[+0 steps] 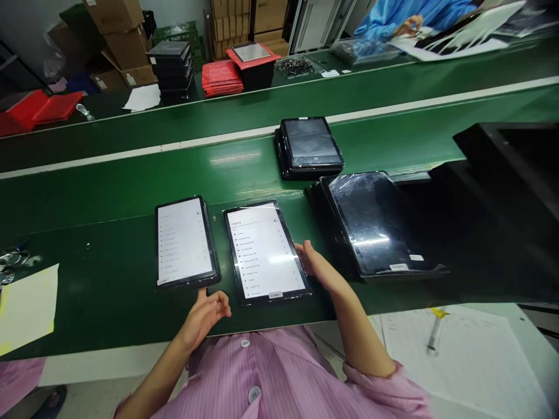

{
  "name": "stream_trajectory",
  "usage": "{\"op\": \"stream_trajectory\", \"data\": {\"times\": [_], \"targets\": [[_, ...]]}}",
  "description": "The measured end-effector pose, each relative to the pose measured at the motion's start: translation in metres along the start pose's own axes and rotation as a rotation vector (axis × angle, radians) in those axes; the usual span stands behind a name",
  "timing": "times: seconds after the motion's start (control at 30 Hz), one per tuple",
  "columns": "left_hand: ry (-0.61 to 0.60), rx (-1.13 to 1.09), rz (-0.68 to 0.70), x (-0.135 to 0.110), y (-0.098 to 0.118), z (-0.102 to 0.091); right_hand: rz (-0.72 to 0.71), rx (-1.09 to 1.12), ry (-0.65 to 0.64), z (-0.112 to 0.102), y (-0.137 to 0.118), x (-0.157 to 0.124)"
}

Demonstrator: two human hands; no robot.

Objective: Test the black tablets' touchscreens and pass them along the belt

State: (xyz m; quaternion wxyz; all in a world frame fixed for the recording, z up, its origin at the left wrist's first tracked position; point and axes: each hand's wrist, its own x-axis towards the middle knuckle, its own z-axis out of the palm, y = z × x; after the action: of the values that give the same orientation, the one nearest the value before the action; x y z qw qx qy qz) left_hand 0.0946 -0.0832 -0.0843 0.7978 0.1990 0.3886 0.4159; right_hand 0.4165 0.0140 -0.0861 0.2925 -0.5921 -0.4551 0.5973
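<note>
Two lit tablets lie side by side on the green work surface, both showing a white list screen. At the lower edge of the left tablet is my left hand, one finger reaching toward that edge and the others loosely bent, holding nothing. The middle tablet shows the heading "Internet" and has a small label at its bottom. Beside its right edge rests my right hand, thumb raised apart and fingertips partly hidden at the tablet's side.
Stacked dark tablets in clear film lie to the right, with a smaller tablet stack behind. Black panels jut in at right. Yellowish paper lies left. Across the bench are red pouches and a person's blue sleeve.
</note>
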Motion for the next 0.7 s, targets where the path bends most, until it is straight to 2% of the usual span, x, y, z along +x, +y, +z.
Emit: {"op": "stream_trajectory", "data": {"times": [0.1, 0.2, 0.3, 0.37, 0.4, 0.47, 0.53, 0.57, 0.6, 0.63, 0.7], "targets": [[-0.033, 0.064, -0.114, -0.017, -0.012, -0.001, 0.030, -0.059, 0.048, -0.003, -0.003, -0.002], [-0.126, 0.198, -0.238, -0.035, -0.005, -0.008, -0.049, -0.184, 0.160, -0.008, -0.008, -0.008], [-0.236, 0.470, -0.278, -0.050, 0.031, -0.016, -0.228, -0.273, 0.316, -0.014, -0.020, -0.017], [-0.200, 0.671, -0.171, -0.050, 0.067, -0.024, -0.332, -0.279, 0.362, -0.017, -0.032, -0.017], [-0.128, 0.745, -0.059, -0.044, 0.086, -0.028, -0.372, -0.281, 0.353, -0.018, -0.039, -0.015], [0.098, 0.825, 0.254, -0.019, 0.123, -0.040, -0.454, -0.312, 0.317, -0.016, -0.052, -0.001], [0.380, 0.849, 0.560, 0.022, 0.153, -0.053, -0.552, -0.374, 0.320, -0.011, -0.061, 0.022], [0.498, 0.837, 0.670, 0.044, 0.163, -0.061, -0.594, -0.398, 0.341, -0.007, -0.062, 0.036], [0.601, 0.794, 0.743, 0.066, 0.171, -0.068, -0.614, -0.398, 0.364, -0.004, -0.062, 0.049], [0.638, 0.728, 0.756, 0.085, 0.176, -0.075, -0.605, -0.371, 0.375, -0.002, -0.059, 0.062], [0.597, 0.645, 0.705, 0.112, 0.180, -0.087, -0.528, -0.265, 0.349, 0.001, -0.050, 0.080]]}}
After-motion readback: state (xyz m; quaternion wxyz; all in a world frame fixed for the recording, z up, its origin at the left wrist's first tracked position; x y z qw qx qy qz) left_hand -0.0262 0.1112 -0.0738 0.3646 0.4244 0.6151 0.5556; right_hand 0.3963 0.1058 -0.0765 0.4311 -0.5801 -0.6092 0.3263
